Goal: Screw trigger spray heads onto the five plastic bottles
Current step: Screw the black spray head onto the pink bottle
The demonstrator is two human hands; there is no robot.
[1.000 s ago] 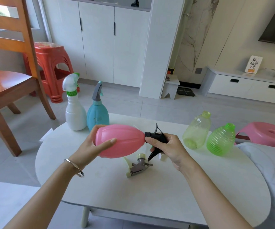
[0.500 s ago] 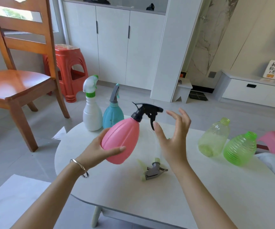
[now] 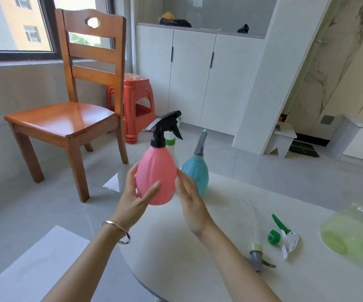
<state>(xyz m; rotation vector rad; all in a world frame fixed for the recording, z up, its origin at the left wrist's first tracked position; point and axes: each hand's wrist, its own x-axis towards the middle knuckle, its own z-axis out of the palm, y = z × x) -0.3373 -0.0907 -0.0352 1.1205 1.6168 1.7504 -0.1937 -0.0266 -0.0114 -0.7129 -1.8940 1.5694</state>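
Right, pink bottle [image 3: 156, 177] is sitting upright in the air over the desk's [image 3: 198, 269] left edge, with black trigger head [image 3: 165, 127] on its neck and looking seated straight. Left hand [image 3: 134, 199] is holding the belly, grip grasping the bottle with the thumb across the front. Right hand [image 3: 191, 205] is hovering just right of it, grip released, fingers straight; touching the side or not, cannot tell.

Just beyond, blue bottle [image 3: 195, 175] is standing with a grey head on. White bottle [image 3: 171, 144] is showing a green collar, mostly hidden behind the pink one.

Near right on the desk, grey trigger head [image 3: 255, 257] with its clear tube and green-and-white trigger head [image 3: 285, 236] are lying loose. Pale green bottle [image 3: 350, 229] is lying at the right edge, no head on it that I can see; a second green one is peeking in below it.

Judging: bottle three of five is looking done. Next move is calling for setting the pink one down beside the blue, then picking up a loose head and feeding its tube into a green bottle.
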